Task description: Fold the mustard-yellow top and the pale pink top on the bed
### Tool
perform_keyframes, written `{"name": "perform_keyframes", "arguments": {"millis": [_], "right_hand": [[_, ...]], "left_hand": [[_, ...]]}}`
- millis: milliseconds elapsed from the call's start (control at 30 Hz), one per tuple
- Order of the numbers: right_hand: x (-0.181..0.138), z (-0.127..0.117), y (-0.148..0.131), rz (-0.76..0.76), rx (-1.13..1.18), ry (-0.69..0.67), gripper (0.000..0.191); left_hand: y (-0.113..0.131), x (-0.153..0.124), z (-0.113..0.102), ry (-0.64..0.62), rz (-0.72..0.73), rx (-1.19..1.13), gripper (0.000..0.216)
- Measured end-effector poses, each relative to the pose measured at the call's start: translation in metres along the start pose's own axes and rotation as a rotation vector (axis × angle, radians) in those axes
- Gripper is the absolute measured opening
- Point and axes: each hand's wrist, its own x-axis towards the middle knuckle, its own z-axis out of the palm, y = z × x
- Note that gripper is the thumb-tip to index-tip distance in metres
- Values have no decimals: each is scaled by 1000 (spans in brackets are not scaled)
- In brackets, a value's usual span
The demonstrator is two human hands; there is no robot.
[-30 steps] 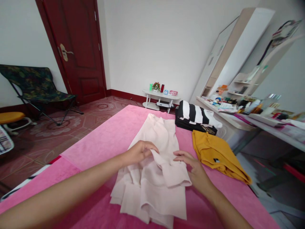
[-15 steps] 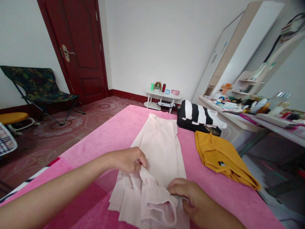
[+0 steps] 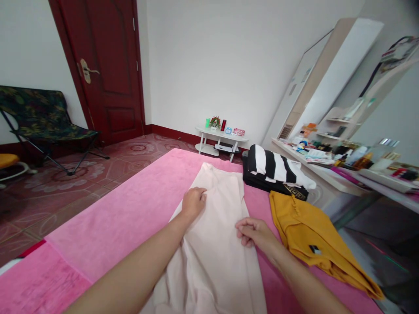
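Head view: cream garment [image 3: 216,235], bunched and ruffled a moment ago, now lies smoothed flat on the pink bed [image 3: 124,218]. Left hand [image 3: 194,202] released, pressing its left edge; right hand [image 3: 254,231] loosely curled, pinching the right edge. Mustard garment [image 3: 314,235] just beside.

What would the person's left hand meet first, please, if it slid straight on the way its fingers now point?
The left hand lies on the pale beige fabric garment, fingers pointing up-right. Further cloth comes first, then probably the black-and-white striped folded garment, though depth is unclear.
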Motion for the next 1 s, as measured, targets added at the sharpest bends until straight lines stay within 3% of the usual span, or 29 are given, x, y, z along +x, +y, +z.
{"name": "perform_keyframes", "arguments": {"millis": [167, 300, 433, 600, 767, 1000], "right_hand": [[96, -29, -21, -271, -244, 463, 24], [159, -35, -31, -327, -405, 619, 29], [188, -31, -37, -347, -570, 641, 31], [202, -28, -43, -381, -743, 695, 32], [210, -12, -28, -327, -933, 621, 30], [199, 1, -14, -253, -1103, 511, 39]], "left_hand": [[-6, -2, 3, 26, 91, -129, 27], [-11, 2, 5, 37, 91, -191, 27], [-12, 5, 5, 49, -13, -156, 24], [-9, 5, 0, 54, -204, -3, 31], [-10, 7, -3, -12, -243, 195, 26], [-19, 8, -7, -27, -216, 213, 23]]}}
